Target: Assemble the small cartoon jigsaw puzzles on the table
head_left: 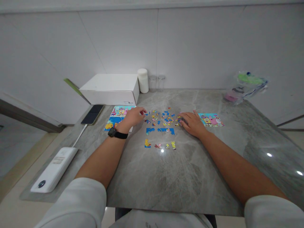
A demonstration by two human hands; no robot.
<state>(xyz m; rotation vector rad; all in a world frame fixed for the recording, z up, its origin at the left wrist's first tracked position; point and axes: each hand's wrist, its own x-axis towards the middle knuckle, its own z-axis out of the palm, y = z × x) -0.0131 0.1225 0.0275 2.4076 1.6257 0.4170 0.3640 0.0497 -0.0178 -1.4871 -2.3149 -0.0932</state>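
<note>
Loose jigsaw pieces (163, 116), mostly blue and yellow, lie scattered between my hands on the grey table. My left hand (136, 116) is at the pile's left edge, fingers loosely bent and apart, with nothing visible in them. Beneath that forearm is a picture sheet (114, 121), partly covered. At the right edge of the pile, my right hand (193, 123) rests with spread fingers, its fingertips at some pieces. Nearer me sit joined blue strips (166, 130) and a row of small joined pieces (147, 143). A second picture card (211, 120) lies beside my right hand.
A white box (110, 87), white bottle (142, 81) and two clear glasses (161, 83) stand along the wall. Left are a phone (93, 114) and a white power bank (54, 169) joined by a cable. A plastic bag (245, 88) is at the back right.
</note>
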